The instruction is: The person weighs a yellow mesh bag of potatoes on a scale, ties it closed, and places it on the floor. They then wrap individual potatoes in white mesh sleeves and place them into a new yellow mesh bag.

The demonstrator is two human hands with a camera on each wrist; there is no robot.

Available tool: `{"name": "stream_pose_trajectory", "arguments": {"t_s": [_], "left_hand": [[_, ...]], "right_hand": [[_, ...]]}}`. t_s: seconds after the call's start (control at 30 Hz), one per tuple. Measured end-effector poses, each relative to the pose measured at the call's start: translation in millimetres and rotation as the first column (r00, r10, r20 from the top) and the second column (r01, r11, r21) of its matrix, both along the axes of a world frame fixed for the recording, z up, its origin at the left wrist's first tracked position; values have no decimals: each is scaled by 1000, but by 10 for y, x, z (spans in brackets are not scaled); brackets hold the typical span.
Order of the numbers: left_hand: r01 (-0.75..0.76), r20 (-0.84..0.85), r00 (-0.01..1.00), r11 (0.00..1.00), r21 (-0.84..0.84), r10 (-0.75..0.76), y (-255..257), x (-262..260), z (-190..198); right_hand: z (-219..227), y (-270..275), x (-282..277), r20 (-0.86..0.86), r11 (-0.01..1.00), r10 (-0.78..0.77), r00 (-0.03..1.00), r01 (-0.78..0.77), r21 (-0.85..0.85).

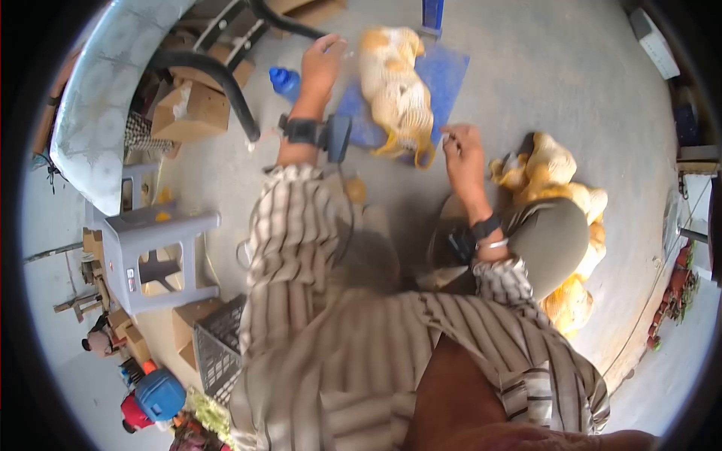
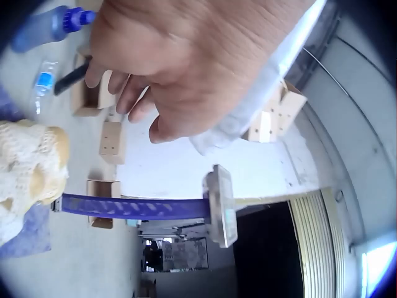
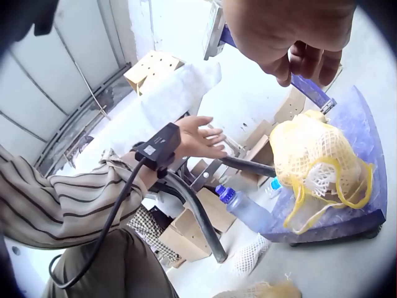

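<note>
Full net bag (image 1: pixel 397 84): lies on blue platform scale (image 1: pixel 453 71), maybe to put all weight there. Left hand (image 1: pixel 321 69): fingers apart, empty. Right hand (image 1: pixel 465 156): fingers loosely bent, empty, near bag's yellow handles (image 3: pixel 370 180).

Text: none legible | stool label (image 1: pixel 131 280): too small to read

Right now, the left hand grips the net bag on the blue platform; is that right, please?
Not quite: the right wrist view shows the left hand apart from the net bag, which does lie on the blue platform.
</note>
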State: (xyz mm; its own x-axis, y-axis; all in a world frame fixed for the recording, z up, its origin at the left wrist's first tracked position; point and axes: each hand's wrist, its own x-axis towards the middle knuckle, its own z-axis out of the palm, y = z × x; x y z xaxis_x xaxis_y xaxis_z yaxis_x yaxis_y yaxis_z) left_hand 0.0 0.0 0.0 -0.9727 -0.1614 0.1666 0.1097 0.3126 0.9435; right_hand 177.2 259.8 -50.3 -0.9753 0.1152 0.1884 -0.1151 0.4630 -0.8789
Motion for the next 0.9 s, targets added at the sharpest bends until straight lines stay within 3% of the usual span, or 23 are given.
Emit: {"name": "stream_pose_trajectory", "arguments": {"t_s": [0.07, 0.1, 0.13, 0.2, 0.27, 0.37, 0.6, 0.9], "left_hand": [[105, -158, 979, 983, -153, -129, -32, 45, 309], [125, -179, 965, 936, -330, -192, -165, 307, 445], [160, -149, 964, 930, -332, -219, -252, 313, 579], [117, -126, 982, 979, -170, -139, -125, 249, 490], [108, 28, 994, 994, 11, -109, -175, 269, 249], [146, 76, 985, 984, 101, -154, -85, 324, 317], [126, 32, 990, 974, 187, -134, -236, 267, 283], [139, 46, 988, 979, 148, -147, -315, 342, 388]], "right_hand": [[-169, 64, 9, -51, 988, 0, 999, 8, 153], [-262, -180, 332, -89, 993, -87, 992, 94, 77], [-265, -297, 290, -167, 989, -57, 984, 79, 125], [-79, -93, 26, -171, 995, -21, 985, 37, 90], [-63, -179, 16, -158, 998, -10, 987, 20, 60], [6, -123, 48, -77, 1000, 4, 997, -4, -10], [22, -166, 51, -76, 1000, 24, 997, -23, 9], [15, -239, 82, -61, 998, 56, 997, -56, 13]]}}
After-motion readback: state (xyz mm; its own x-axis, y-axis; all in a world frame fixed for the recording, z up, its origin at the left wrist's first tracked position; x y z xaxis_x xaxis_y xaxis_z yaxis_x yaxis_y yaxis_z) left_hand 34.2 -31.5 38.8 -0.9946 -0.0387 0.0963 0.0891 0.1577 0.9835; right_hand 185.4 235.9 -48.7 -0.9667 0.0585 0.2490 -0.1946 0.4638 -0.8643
